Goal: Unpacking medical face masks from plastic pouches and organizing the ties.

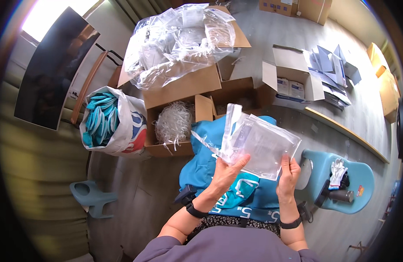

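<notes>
Over my lap, both hands hold a flat, clear plastic bag [269, 144], perhaps several layers thick. My left hand [227, 172] is closed at its lower left, with a clear plastic strip [203, 140] trailing away from the fingers. My right hand [288, 177] pinches the bag's right edge between thumb and fingers. A second folded piece of clear plastic [233, 115] stands up beside the bag. Beneath my hands, blue cloth [201, 170] with white markings covers my lap, and a brighter teal piece [245, 187] lies on it.
Clear packages fill a large carton [184, 78] ahead. A lower carton [166, 150] holds shredded plastic strips [175, 120]. Teal folded items [101, 118] fill a white bag [133, 126] at left. An open box [293, 102] stands right, above a blue chair [363, 174] bearing gloves [337, 172] and a dark cylinder [342, 195].
</notes>
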`<state>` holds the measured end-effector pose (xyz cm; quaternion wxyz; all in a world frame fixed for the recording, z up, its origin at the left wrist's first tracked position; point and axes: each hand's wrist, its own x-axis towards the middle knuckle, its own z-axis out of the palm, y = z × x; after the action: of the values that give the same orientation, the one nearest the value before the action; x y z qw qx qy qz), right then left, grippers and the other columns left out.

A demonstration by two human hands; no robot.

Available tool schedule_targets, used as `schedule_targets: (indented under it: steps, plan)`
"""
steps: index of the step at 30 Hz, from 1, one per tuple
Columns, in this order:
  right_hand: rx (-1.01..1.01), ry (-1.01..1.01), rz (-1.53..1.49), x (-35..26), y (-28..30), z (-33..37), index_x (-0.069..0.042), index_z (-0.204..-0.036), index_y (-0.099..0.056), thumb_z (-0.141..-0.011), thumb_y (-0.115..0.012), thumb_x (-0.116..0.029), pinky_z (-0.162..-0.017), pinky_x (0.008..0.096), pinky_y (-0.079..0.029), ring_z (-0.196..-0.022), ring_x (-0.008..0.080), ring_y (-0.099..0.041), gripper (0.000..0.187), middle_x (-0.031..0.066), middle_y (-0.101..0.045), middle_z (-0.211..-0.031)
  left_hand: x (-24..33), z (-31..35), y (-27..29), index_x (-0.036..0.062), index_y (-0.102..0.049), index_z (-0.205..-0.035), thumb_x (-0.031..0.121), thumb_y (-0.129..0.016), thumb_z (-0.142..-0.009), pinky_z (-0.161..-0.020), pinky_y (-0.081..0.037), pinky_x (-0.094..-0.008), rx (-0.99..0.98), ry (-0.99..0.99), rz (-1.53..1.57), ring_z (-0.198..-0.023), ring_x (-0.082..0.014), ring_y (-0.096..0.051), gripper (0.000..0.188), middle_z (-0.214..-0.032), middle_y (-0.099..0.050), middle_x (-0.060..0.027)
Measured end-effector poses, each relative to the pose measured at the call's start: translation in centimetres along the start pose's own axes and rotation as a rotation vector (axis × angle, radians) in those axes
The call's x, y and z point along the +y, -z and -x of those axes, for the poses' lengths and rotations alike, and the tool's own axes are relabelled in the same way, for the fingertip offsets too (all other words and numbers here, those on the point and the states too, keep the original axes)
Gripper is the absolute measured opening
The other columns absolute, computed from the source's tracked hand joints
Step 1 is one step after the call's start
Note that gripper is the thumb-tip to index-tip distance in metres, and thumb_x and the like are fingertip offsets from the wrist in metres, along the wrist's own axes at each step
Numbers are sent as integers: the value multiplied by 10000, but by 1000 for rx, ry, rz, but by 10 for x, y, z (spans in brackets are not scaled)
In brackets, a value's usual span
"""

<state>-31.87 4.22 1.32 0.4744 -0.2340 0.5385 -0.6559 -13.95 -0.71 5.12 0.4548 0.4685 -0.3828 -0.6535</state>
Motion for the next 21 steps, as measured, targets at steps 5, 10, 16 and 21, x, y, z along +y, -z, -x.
schedule_targets:
  steps: [5,10,16,21]
  plan:
    - [-74,-141,47,16,6,-8,-20,-1036,-670,-1053,-472,-333,-551,231,-432,-726,88,-594,370,38,-675,-857,28,-36,29,8,-636,-1138,141,-764,-866,-585,-509,-244,86,-63,-200,-704,-85,-599,329,-920,-662,-25]
    - [-35,-174,59,12,3,-12,3,-1017,-680,-1052,-472,-312,-549,214,-423,-731,101,-630,379,69,-698,-849,128,-136,55,101,-573,-930,178,-787,-831,-361,-363,-214,381,-192,-68,-435,-64,-466,248,-699,-560,15]
    - [-71,-217,180,11,17,-5,-1,-1025,-683,-1035,-491,-237,-548,217,-415,-721,97,-626,305,66,-699,-845,220,-280,180,-83,-325,-1377,303,-766,-868,-568,-513,-201,218,161,485,-816,-200,-634,777,-1112,-591,-192]
    - [-8,-236,207,21,30,-1,-7,-1037,-692,-1026,-518,-214,-550,205,-420,-720,84,-616,270,45,-695,-830,111,-192,83,8,-589,-1235,222,-658,-948,-686,-506,-230,-126,-145,-329,-953,-144,-649,365,-1136,-675,-72]
